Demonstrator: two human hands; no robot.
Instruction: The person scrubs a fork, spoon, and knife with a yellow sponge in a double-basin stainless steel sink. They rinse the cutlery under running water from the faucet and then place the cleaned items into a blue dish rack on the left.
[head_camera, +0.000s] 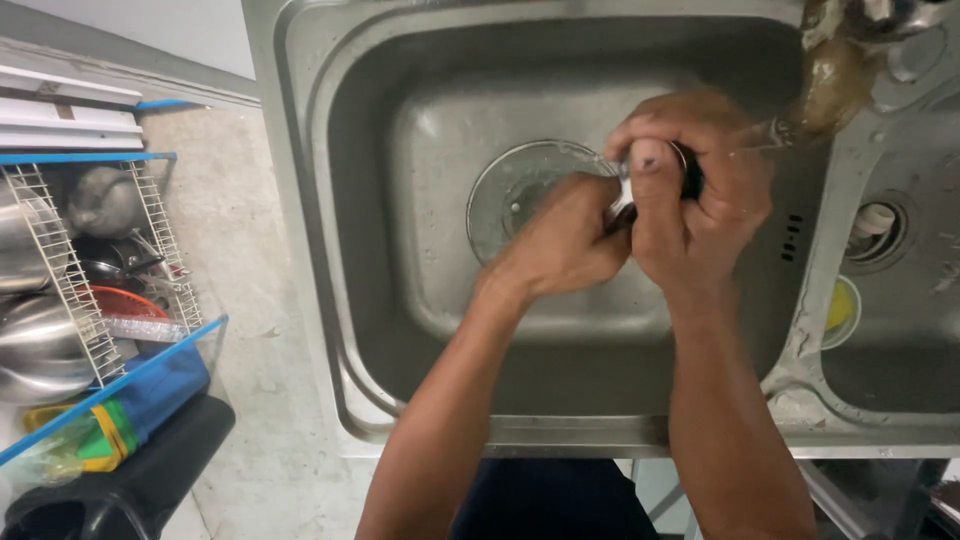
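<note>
Both hands (640, 215) — fingers around metal cup (622, 195)

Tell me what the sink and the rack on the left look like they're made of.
The sink basin looks like stainless steel: dull grey, brushed, with soft reflections and water marks. The dish rack seems to be white-coated wire in a thin grid, probably metal beneath, though the coating hides it.

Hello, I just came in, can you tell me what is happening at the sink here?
A person stands at a steel sink and holds a small shiny metal item in both hands above the drain. The right hand wraps around it from above, and the left hand presses against it from the side. What the item is cannot be told, because the hands hide most of it. A tap stands at the upper right. To the left, a wire rack holds steel pots.
</note>
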